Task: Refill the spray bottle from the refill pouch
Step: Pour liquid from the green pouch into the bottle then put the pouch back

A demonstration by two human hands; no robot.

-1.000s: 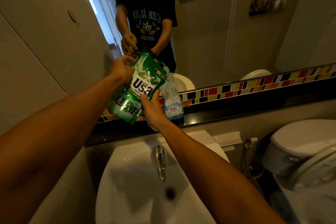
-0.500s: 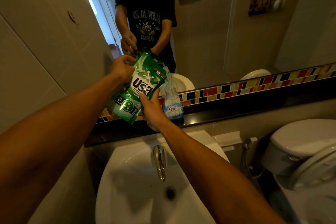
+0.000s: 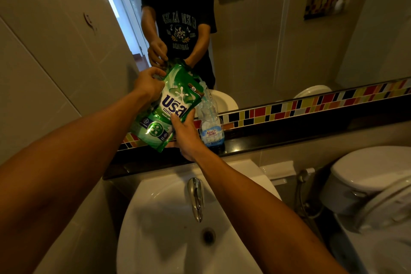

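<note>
A green refill pouch [image 3: 165, 108] is held tilted above the black ledge, its top corner leaning right toward the neck of a clear bottle [image 3: 210, 127]. The bottle has a white-and-blue label and stands on the ledge against the mirror; its top is partly hidden behind the pouch. My left hand [image 3: 148, 83] grips the pouch's upper left edge. My right hand [image 3: 185, 134] holds the pouch's lower right side from below, just left of the bottle.
A black ledge [image 3: 289, 138] runs below the mirror [image 3: 255, 29] with a coloured tile strip. A white sink [image 3: 169, 229] with a chrome tap [image 3: 196, 198] lies beneath my arms. A toilet [image 3: 373, 184] and a spray hose [image 3: 302, 187] stand at the right.
The pouch and both hands have stayed almost still; the pouch has tipped only slightly against the bottle's neck.
</note>
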